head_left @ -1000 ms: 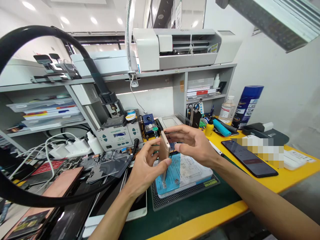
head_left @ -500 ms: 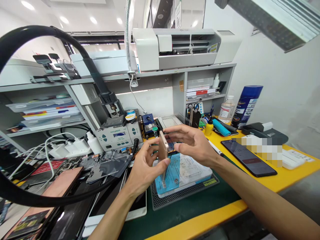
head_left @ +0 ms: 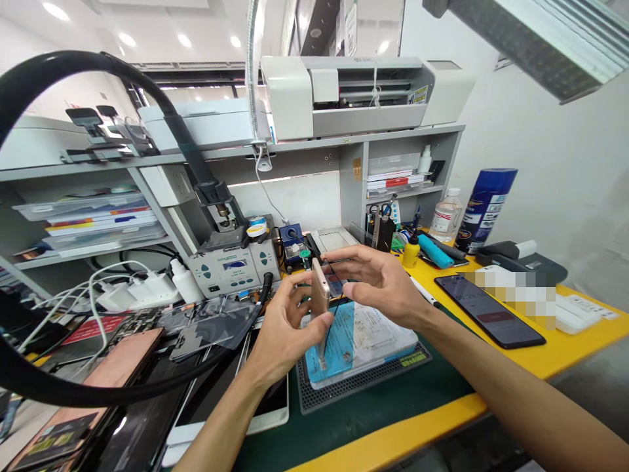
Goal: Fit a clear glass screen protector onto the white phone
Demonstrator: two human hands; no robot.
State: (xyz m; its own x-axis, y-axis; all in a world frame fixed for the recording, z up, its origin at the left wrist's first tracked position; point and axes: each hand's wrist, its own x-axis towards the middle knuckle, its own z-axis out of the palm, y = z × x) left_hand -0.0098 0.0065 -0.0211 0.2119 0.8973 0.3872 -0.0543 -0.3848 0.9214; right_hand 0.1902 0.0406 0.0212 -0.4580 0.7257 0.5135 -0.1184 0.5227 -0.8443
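A gold-backed phone (head_left: 320,292) stands on edge in the air, with my left hand (head_left: 289,321) closed on it, thumb on the near face. To its right, my right hand (head_left: 386,282) has its fingers bent around a thin dark cable (head_left: 336,307) and what looks like a dark glassy panel beside the phone; its exact grip is partly hidden. Below both hands lies a blue and white pad (head_left: 378,334) in clear wrap, on a black perforated mat (head_left: 363,388).
A black phone (head_left: 491,311) lies at the right on the yellow tabletop (head_left: 584,295). A yellow bottle (head_left: 411,252) and a blue can (head_left: 486,210) stand behind. A white-framed tablet (head_left: 280,400) and a black hose loop (head_left: 98,395) are at the left.
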